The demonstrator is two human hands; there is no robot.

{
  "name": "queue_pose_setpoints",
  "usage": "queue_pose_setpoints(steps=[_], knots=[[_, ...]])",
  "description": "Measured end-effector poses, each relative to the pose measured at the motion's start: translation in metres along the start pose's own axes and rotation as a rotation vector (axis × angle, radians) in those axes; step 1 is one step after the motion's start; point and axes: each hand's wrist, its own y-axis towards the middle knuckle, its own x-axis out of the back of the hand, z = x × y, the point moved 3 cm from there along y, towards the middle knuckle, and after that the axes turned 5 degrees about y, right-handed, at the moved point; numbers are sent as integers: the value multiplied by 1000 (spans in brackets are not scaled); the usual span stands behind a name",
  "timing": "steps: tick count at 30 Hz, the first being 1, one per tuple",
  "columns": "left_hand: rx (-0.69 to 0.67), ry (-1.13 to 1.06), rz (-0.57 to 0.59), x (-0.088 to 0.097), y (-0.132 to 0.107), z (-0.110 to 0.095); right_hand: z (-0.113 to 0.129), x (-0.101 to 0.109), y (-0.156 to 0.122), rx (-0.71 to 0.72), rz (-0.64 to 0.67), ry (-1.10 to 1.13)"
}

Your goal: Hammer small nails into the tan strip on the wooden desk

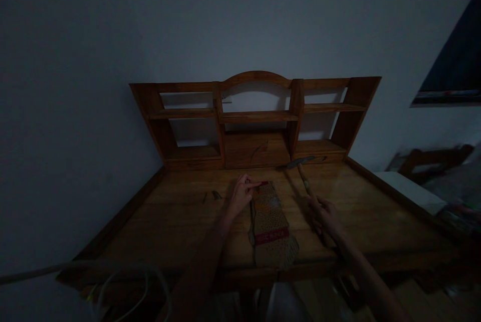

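Two hands work at centre frame over the wooden desk (pixel 180 216). The left hand (pixel 242 195) pinches the top edge of a patterned strip (pixel 271 226) lying flat, while the right hand (pixel 325 215), lower right of it, is closed round a hammer (pixel 305 179) handle.

Counter (pixel 158 226) left of centre and far right bare, passable. Shelf unit (pixel 255 126) blocks back edge. Middle taken by patterned strip (pixel 271 226); hammer (pixel 302 169) slants just right of it. Small dark bits (pixel 212 195) centre-left. Cable (pixel 124 282) loops lower left.
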Motion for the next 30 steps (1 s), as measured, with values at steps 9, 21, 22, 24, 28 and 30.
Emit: queue_pose_setpoints(steps=[9,21,22,24,28,30], knots=[[26,-9,-5,1,0,0,-4,2,1,17,4,13],[163,30,-269,17,3,14,-6,2,3,-6,-12,30],[200,60,-306,18,3,18,-7,2,3,-3,-9,33],[273,128,-344,20,2,25,-7,2,3,12,2,39],[371,257,-304,24,-1,41,-8,2,4,33,-3,53],[424,296,-229,35,-4,55,-9,2,5,35,-8,54]])
